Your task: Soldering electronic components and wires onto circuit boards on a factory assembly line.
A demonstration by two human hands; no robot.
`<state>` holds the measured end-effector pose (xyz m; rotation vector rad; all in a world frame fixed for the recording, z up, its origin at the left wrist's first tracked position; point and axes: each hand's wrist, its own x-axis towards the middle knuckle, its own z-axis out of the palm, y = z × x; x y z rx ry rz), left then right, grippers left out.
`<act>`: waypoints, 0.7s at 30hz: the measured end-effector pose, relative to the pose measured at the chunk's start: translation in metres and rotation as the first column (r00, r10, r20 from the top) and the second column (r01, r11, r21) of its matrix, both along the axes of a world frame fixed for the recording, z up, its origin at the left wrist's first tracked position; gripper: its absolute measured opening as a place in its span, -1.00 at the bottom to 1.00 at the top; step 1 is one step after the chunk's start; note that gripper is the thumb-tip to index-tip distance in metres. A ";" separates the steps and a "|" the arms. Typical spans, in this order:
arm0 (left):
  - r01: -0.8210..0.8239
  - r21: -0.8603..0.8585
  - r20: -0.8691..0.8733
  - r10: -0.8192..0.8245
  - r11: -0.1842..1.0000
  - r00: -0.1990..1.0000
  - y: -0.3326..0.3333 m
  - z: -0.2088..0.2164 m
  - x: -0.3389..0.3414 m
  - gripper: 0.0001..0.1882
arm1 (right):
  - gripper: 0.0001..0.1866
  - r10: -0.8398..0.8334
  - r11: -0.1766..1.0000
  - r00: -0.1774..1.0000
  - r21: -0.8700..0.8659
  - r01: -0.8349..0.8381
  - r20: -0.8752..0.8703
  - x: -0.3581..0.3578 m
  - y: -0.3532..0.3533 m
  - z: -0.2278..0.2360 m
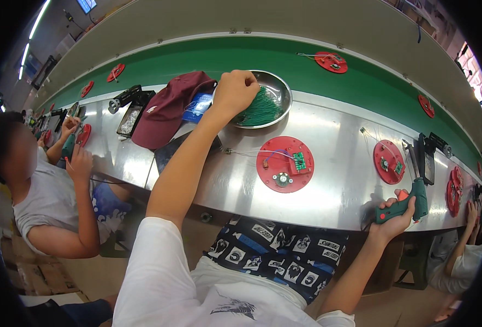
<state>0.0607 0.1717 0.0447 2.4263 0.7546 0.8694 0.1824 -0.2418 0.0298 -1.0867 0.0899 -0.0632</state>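
Observation:
My left hand [238, 92] reaches over a round metal bowl [285, 97] holding a tangle of thin green wires [264, 109]. Its fingers are closed in a pinch at the bowl's near-left side; whatever they grip is hidden behind the hand. My right hand [399, 219] is wrapped round a green soldering gun [417, 201] with a red trigger, its long metal tip pointing up and away from me. In front of me on the bench lies a round red plate [274, 180], carrying a small green circuit board [299, 162], a round metal part and loose thin wires.
Left of the bowl are a maroon cap [167, 109], a blue packet [197, 106] and a dark flat item [176, 150]. More red plates [389, 162] lie rightward and on the green strip [208, 57]. Black holders [429, 158] stand at right. Co-workers [61, 207] sit on both sides.

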 end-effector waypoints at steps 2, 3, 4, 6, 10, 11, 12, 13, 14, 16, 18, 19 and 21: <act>0.002 -0.073 0.024 0.000 0.997 1.000 -0.001 0.006 -0.003 -0.75 | -0.60 0.002 1.000 1.000 -0.003 -0.002 -0.005 0.000 0.000 0.001; 0.003 -0.079 0.025 -0.001 0.997 1.000 -0.003 0.006 -0.003 -0.75 | -0.59 0.000 1.000 1.000 -0.001 0.000 -0.009 0.000 0.000 0.001; -0.028 -0.034 -0.054 0.026 0.999 0.998 -0.005 0.006 -0.004 -0.75 | -0.59 -0.002 1.000 1.000 -0.006 0.002 -0.008 0.000 0.000 0.001; -0.055 0.011 -0.128 0.056 0.998 0.990 -0.006 0.002 -0.003 -0.74 | -0.59 0.010 1.000 1.000 0.004 -0.010 0.000 -0.001 0.003 0.000; 0.023 0.101 -0.202 -0.002 0.995 0.979 -0.002 -0.007 0.000 -0.76 | -0.60 0.012 1.000 1.000 -0.001 -0.012 -0.004 -0.001 0.002 0.000; 0.023 0.076 -0.161 -0.011 0.997 0.987 -0.003 -0.007 0.000 -0.78 | -0.60 0.012 1.000 1.000 -0.003 -0.012 -0.004 0.000 0.001 -0.001; 0.024 0.050 -0.120 -0.018 0.998 0.993 -0.004 -0.008 0.000 -0.79 | -0.60 0.008 1.000 1.000 -0.006 -0.008 0.002 0.001 0.000 -0.002; 0.025 0.049 -0.120 -0.019 0.999 0.993 -0.004 -0.007 0.000 -0.79 | -0.61 0.004 1.000 1.000 -0.009 -0.004 0.007 0.002 -0.001 -0.004; 0.022 0.022 -0.089 -0.020 1.000 0.996 -0.003 -0.006 -0.001 -0.81 | -0.61 0.005 1.000 1.000 -0.011 -0.005 0.006 0.002 -0.001 -0.005; 0.020 -0.007 -0.060 -0.020 1.000 0.998 0.000 -0.005 -0.001 -0.82 | -0.61 0.018 1.000 1.000 -0.004 -0.018 0.009 0.003 -0.002 -0.006; 0.006 -0.034 -0.013 -0.007 0.999 1.000 0.004 -0.005 -0.001 -0.82 | -0.61 0.024 1.000 1.000 -0.008 -0.024 0.013 0.003 -0.003 -0.006; 0.045 0.008 0.061 -0.045 0.999 0.997 0.006 -0.006 -0.002 -0.83 | -0.61 0.030 1.000 0.999 -0.010 -0.030 0.018 0.003 -0.003 -0.006; 0.071 -0.031 0.176 -0.065 0.997 0.982 0.003 -0.002 -0.001 -0.84 | -0.61 0.027 1.000 1.000 -0.013 -0.027 0.016 0.003 -0.003 -0.007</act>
